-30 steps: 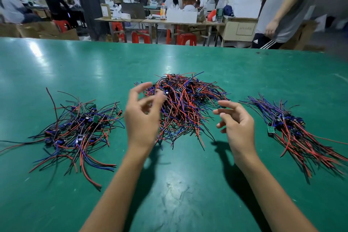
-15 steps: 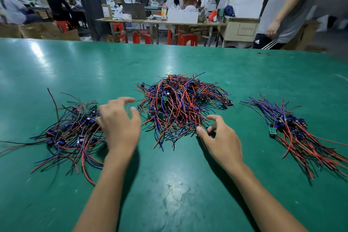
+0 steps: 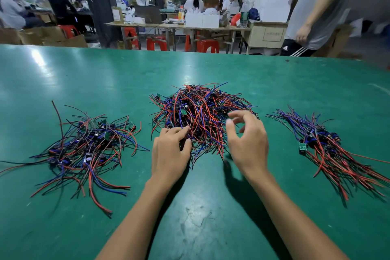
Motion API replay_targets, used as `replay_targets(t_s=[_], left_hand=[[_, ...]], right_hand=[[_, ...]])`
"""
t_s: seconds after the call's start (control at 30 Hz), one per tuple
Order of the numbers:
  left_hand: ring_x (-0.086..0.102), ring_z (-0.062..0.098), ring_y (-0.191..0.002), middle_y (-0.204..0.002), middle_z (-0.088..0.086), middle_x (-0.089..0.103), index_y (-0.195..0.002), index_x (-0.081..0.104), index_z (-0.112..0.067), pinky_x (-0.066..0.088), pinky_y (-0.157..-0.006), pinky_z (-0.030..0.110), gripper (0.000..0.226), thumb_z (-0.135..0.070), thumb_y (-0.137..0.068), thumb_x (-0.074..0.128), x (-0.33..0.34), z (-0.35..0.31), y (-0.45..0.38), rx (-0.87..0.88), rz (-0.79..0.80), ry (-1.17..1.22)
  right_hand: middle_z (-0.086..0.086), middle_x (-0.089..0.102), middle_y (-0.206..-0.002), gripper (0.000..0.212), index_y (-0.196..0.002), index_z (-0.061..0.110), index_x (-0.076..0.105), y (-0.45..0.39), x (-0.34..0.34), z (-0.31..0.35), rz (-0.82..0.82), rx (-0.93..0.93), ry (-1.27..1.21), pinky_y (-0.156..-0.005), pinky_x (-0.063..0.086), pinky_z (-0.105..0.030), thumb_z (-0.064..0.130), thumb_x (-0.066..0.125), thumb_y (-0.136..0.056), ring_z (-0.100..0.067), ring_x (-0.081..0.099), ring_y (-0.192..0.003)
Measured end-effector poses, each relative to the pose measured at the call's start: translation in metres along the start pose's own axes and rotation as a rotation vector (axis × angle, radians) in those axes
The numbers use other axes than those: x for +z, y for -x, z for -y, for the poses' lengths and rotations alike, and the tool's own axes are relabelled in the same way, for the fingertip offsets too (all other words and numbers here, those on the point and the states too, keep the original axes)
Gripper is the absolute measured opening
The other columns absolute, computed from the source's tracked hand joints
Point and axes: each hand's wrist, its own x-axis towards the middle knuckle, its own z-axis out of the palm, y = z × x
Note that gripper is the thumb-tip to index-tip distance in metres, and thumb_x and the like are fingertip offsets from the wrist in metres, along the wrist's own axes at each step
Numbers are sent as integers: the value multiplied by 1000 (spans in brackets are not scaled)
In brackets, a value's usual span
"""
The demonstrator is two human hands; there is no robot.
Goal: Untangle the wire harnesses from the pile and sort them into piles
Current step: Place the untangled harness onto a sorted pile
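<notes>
A tangled centre pile (image 3: 200,112) of red, blue and black wire harnesses with small green boards lies on the green table (image 3: 211,217). A loose sorted pile (image 3: 88,148) sits to the left. A more aligned pile (image 3: 325,148) sits to the right. My left hand (image 3: 171,152) is at the centre pile's near-left edge, with its fingertips and thumb curled into the wires and pinching some. My right hand (image 3: 247,143) hovers over the pile's near-right edge, fingers loosely bent and spread, holding nothing.
Bare green tabletop stretches behind the piles and in front of my arms. A person in a grey shirt (image 3: 316,6) stands at the far right edge of the table. Beyond are workbenches (image 3: 190,25), red stools and seated workers.
My left hand moved right from the left pile to the centre pile's near edge and closed its fingers on wires. My right hand rose from the table toward the pile's right side.
</notes>
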Motion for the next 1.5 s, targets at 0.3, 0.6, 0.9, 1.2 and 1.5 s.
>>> replay_targets(t_s=[0.3, 0.6, 0.9, 1.2, 1.5], left_hand=[[52, 21, -105, -105, 0, 68, -124, 72, -17, 44, -94, 36, 38, -5, -90, 60, -2, -3, 2, -55, -92, 103], [50, 15, -101, -98, -7, 64, -102, 74, -28, 32, -84, 24, 31, -7, -92, 54, -11, -5, -2, -174, -221, 193], [59, 10, -97, -110, -15, 66, -120, 71, -31, 47, -89, 27, 31, -16, -92, 71, -13, -17, -1, 42, -90, 373], [53, 5, -124, -127, -15, 65, -98, 74, -26, 35, -110, 41, 13, -22, -86, 78, -21, -23, 0, 166, 74, 349], [73, 16, -84, -88, 3, 77, -114, 68, -23, 55, -82, 22, 27, -8, -92, 71, -32, -41, 5, 140, 252, 756]], right_hand=[[1, 75, -115, 23, -113, 27, 76, -53, 51, 26, 372, 129, 224, -96, 49, -37, 37, 61, -99, -25, 65, -112], [5, 62, -72, 17, -87, 23, 56, -19, 19, 22, -75, 13, -33, -61, 33, -33, 35, 44, -93, -23, 57, -73], [7, 60, -59, 16, -93, 29, 59, 29, -10, 12, -2, -92, -200, -56, 45, -35, 37, 48, -99, -12, 56, -54], [6, 65, -67, 21, -82, 29, 67, 22, -29, 10, -75, 130, -620, -53, 40, -29, 30, 53, -97, -17, 55, -58], [8, 60, -56, 21, -87, 20, 72, 1, -47, -3, -120, 514, -785, -45, 36, -16, 21, 56, -101, -5, 45, -48]])
